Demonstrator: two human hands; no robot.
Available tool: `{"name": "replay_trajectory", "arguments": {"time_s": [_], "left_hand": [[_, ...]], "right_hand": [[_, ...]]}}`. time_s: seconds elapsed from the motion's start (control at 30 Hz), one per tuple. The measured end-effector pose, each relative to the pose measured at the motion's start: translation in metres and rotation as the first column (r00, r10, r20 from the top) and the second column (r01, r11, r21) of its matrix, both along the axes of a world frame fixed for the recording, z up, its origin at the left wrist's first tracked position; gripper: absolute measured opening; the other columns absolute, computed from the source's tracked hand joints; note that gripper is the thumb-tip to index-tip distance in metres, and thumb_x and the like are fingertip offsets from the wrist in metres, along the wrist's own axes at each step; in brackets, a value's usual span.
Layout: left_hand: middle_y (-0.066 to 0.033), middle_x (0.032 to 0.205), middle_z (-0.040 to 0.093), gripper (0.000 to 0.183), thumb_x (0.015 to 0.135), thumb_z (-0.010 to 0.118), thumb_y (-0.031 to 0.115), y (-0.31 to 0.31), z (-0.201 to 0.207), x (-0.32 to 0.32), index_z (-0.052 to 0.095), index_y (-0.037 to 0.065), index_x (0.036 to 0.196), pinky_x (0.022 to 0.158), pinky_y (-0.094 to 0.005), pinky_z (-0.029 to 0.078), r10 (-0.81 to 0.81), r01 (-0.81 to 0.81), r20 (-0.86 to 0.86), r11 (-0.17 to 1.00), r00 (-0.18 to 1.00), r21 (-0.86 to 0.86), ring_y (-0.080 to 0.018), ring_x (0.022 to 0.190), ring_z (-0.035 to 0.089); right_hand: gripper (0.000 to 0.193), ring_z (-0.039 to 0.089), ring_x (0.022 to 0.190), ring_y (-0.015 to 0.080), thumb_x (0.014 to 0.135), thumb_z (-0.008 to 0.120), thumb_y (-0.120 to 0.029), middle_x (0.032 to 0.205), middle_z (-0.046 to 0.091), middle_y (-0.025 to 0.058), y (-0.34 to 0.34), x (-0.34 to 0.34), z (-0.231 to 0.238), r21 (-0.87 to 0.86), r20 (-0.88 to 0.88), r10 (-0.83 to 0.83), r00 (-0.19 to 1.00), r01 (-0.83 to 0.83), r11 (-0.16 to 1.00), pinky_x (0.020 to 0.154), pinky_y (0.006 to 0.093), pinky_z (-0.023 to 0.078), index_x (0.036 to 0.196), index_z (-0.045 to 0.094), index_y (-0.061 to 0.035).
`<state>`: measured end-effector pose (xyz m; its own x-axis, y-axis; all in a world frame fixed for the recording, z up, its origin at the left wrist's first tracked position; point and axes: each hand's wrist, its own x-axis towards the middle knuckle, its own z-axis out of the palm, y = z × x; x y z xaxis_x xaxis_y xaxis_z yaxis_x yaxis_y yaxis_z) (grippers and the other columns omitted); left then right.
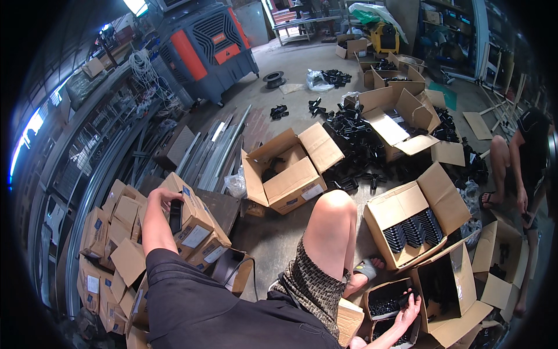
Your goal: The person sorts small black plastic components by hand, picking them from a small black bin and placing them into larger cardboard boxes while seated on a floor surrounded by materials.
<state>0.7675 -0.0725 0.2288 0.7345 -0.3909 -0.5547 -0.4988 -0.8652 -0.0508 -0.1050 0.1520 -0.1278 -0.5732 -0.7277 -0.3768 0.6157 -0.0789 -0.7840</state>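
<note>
Gripping a black piece (175, 217), the left hand (167, 196) hides its top, the right hand (409, 309) clasping an indistinct dark part (405, 298).

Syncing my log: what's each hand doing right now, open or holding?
Left hand: closed on a long black part.
Right hand: holding a dark part, shape unclear.

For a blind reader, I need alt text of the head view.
A person's left hand holds a black part by a closed box, while the right hand is at an open box of black parts. More boxes and heaped black parts lie on the floor.
</note>
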Motion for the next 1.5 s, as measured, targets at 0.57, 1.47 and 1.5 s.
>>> {"name": "replay_trajectory", "arguments": {"time_s": [0.57,1.47,1.5], "left_hand": [[-0.0150,0.101,0.065,0.081,0.066,0.084,0.058,-0.003,0.013,-0.043,0.062,-0.005,0.112,0.085,-0.0460,0.059,0.005,-0.002,-0.024,0.991,1.000,0.132,-0.0301,0.097,0.071],[-0.0063,0.105,0.069,0.037,0.100,0.062,0.024,0.083,-0.240,-0.750,0.059,-0.003,0.125,0.080,-0.0252,0.053,-0.259,0.188,-0.902,0.922,-0.346,-0.337,-0.0110,0.093,0.065],[-0.0071,0.102,0.069,0.035,0.101,0.061,0.026,0.080,-0.253,-0.743,0.061,-0.002,0.121,0.079,-0.0269,0.055,-0.113,0.239,-0.941,0.951,-0.320,-0.195,-0.0125,0.090,0.067]], "right_hand": [[0.024,0.065,0.097,0.0201,0.092,0.067,-0.002,0.110,0.067,0.0131,0.009,-0.002,0.004,0.014,-0.032,0.003,0.999,-0.002,1.000,0.090,0.0325,0.055,0.114,0.058,-0.0009],[0.030,0.065,0.083,0.0319,0.078,0.076,-0.013,0.092,0.069,0.0165,-0.011,0.038,0.175,0.359,-0.903,0.371,0.215,-0.094,0.928,0.078,0.0396,0.052,0.105,0.070,-0.0010],[0.031,0.068,0.082,0.0237,0.081,0.077,-0.013,0.095,0.072,0.0141,-0.008,0.035,0.177,0.360,-0.819,0.406,0.405,-0.189,0.914,0.076,0.0347,0.054,0.110,0.071,-0.0020]]}}
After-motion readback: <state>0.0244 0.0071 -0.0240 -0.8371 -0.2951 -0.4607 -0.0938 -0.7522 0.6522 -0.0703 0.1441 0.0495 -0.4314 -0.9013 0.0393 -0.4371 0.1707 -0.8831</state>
